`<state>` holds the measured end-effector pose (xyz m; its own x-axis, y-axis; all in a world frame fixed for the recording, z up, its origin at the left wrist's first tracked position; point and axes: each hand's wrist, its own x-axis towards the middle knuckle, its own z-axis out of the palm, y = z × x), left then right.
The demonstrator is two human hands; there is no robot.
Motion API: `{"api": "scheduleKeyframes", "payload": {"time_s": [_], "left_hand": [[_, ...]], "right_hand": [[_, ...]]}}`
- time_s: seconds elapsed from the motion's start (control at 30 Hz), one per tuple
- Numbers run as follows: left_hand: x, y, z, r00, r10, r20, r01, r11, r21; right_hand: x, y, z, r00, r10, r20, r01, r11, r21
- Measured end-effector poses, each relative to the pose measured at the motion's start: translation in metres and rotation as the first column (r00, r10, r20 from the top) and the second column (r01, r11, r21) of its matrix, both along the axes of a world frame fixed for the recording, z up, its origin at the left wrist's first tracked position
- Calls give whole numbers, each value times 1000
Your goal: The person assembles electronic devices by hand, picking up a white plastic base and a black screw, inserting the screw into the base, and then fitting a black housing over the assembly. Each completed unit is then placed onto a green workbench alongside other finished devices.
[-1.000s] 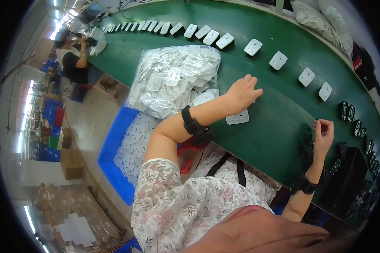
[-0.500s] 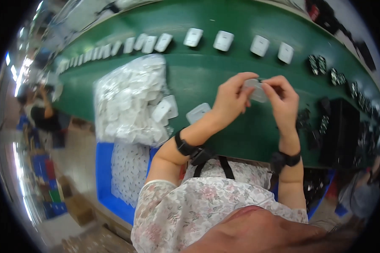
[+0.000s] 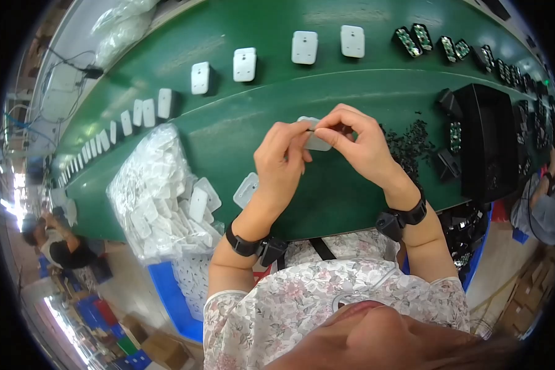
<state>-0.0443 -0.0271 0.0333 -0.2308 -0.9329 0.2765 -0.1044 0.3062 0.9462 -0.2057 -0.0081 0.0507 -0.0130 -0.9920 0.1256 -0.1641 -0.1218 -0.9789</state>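
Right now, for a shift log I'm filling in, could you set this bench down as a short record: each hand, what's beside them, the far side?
Left hand: gripping a pale cover
Right hand: fingertips pinched at a small dark part over the cover
Left of hands: clear bag of white covers
Right of hands: scattered black pieces, then a black box
Far side: white-topped units; dark housings with green boards
Surface: green worktop

Crumpled clear plastic bags (image 3: 123,32) lie upper left; brown cardboard boxes (image 3: 166,350) sit lower left, brown cardboard cartons (image 3: 526,297) lower right
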Motion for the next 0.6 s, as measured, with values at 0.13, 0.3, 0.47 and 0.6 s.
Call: {"api": "scheduleKeyframes", "payload": {"time_s": [0.13, 0.3, 0.47, 0.6], "left_hand": [[3, -1, -5, 997, 9, 78, 9, 975, -222], [-5, 2, -2, 991, 1, -132, 5, 999, 44], [0, -2, -3, 937, -61, -345, 196, 907, 372], [1, 0, -1, 925, -52, -377, 237, 854, 464]], "right_hand": [[0, 0, 5, 997, 29, 66, -35, 995, 90], [-2, -1, 0, 976, -10, 218, -29, 985, 172], [3, -1, 1, 998, -45, 32, 43, 998, 37], [3, -1, 0, 997, -62, -46, 63, 997, 32]]}}
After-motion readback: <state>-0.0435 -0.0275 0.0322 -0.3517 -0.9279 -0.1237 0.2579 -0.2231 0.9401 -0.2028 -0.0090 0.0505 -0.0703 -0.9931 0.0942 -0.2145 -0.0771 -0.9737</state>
